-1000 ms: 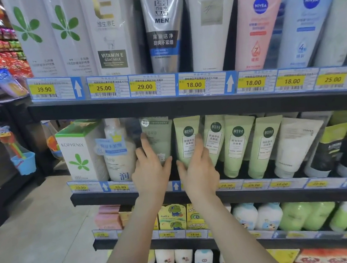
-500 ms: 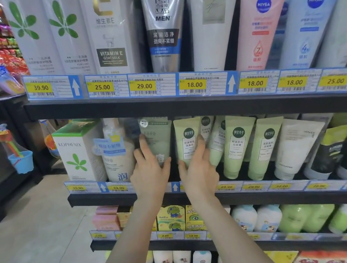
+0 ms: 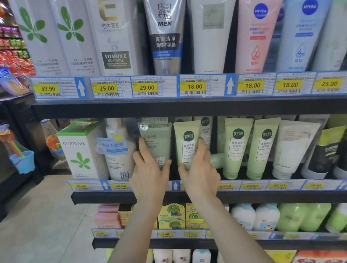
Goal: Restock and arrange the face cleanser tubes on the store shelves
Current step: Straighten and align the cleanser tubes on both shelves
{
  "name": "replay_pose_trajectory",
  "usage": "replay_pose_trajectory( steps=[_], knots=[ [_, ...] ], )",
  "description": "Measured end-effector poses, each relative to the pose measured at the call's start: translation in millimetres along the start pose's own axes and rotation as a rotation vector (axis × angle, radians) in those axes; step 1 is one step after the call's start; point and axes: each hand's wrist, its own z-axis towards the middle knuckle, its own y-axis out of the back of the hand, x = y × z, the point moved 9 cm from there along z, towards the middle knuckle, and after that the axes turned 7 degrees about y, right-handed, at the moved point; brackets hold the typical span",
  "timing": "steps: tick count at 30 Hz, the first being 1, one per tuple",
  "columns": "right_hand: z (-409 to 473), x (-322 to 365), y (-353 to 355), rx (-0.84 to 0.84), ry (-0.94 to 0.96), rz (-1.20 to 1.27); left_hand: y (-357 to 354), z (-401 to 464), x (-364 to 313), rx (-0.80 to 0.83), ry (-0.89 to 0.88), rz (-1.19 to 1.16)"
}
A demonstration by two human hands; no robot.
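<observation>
Face cleanser tubes, standing cap-down in a row on the middle shelf [image 3: 102, 198], and both hands are up at the left end of that row. The pale green tube [image 3: 186, 145] with the dark round badge stands upright, its long axis vertical, directly ahead of the right hand [image 3: 198, 172]. Just to its left stands a greyer green tube [image 3: 157, 142], also upright, right in front of the left hand [image 3: 149, 175]. There is a dark gap between the two tubes, and the hands sit either side of that gap, close together but not touching each other.

Left hand: fingers mostly straight and spread, lying against the front and left edge of the grey-green tube, thumb out toward the gap. That is a touch, not a grip, as far as I can see. Right hand: fingers cupped round the right side of the badge tube, thumb on its lower left edge, so it looks to be holding the tube lightly by its lower half.

Each hand is nearest its own tube. Further right, the rest of the green tubes [image 3: 236, 145] lean rightward, well out of line, and one seems to lie flat behind them. My guess is the coming move squares these two upright.
</observation>
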Motion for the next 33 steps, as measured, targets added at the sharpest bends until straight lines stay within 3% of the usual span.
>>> replay_pose_trajectory(
  steps=[16, 23, 27, 33],
  knots=[
    [-10.3, 2.1, 8.6, 0.01, 0.008, -0.003, 7.3, -10.6, 2.0, -0.026, -0.033, 0.028],
    [-10.6, 0.5, 10.0, 0.01, -0.003, 0.036, 9.2, -10.4, 1.7, -0.111, -0.071, 0.054],
    [-11.3, -0.2, 10.6, 0.029, 0.011, 0.062, 6.0, -13.5, 2.2, -0.059, -0.07, 0.048],
    [-14.0, -9.8, 25.0, 0.027, 0.051, 0.021, 18.8, -21.9, -7.7, -0.1, -0.16, 0.061]
  ],
)
